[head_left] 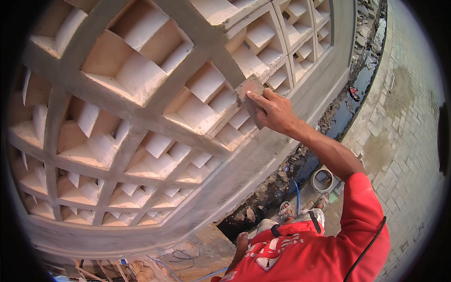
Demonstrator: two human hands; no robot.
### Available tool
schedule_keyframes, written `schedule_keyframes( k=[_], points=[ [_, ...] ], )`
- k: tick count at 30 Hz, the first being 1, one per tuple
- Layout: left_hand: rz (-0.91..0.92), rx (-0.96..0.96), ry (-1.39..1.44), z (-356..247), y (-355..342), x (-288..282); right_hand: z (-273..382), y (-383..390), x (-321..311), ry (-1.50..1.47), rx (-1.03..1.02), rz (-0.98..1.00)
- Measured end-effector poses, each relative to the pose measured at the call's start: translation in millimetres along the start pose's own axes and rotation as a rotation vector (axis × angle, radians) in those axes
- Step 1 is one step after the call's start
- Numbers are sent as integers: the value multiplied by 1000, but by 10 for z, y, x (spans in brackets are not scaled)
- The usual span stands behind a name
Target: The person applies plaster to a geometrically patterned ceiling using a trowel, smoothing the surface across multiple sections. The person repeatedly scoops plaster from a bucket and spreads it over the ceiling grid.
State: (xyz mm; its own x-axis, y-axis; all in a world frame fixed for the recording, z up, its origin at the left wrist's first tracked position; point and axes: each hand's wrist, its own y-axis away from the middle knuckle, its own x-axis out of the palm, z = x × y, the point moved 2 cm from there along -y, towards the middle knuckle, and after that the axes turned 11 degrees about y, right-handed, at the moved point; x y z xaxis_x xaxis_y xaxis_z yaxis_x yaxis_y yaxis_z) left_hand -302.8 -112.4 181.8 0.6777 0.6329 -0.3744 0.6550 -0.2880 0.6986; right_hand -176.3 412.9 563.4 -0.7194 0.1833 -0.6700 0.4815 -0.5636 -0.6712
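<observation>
My right hand (277, 113) reaches out to the wall, its fingers closed round a flat, mortar-smeared plastering trowel (252, 104). The trowel lies against the grey plastered band (225, 58) between the wall's openwork blocks; its handle is hidden by the hand. Right beside it sits a pale hollow block (202, 101) with stepped inner faces. My left hand (242, 238) hangs low by my waist, close to my red shirt. It shows small and partly hidden, so its fingers cannot be made out.
Below the wall runs a ditch (338, 123) with dark water and rubble. A round bucket (322, 180) stands near my feet, beside a blue hose (298, 195). Paving (404, 183) stretches along the right. Wooden sticks (101, 270) and cables lie at the lower left.
</observation>
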Motion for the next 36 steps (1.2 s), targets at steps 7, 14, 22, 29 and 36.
schedule_keyframes(
  k=[7,14,22,29,36],
  points=[
    [-39,-87,40,107,56,-81,129,-731,-294,-23,0,-206],
    [-18,-6,19,88,-14,48,-167,-12,46,13,-45,0],
    [2,-1,-62,185,-81,11,192,-781,-358,47,-40,-229],
    [-142,-67,258,-210,306,240,-106,-29,104,101,-58,-1],
    [-46,208,111,175,-15,100,244,-923,-745,68,-67,-169]
  ],
)
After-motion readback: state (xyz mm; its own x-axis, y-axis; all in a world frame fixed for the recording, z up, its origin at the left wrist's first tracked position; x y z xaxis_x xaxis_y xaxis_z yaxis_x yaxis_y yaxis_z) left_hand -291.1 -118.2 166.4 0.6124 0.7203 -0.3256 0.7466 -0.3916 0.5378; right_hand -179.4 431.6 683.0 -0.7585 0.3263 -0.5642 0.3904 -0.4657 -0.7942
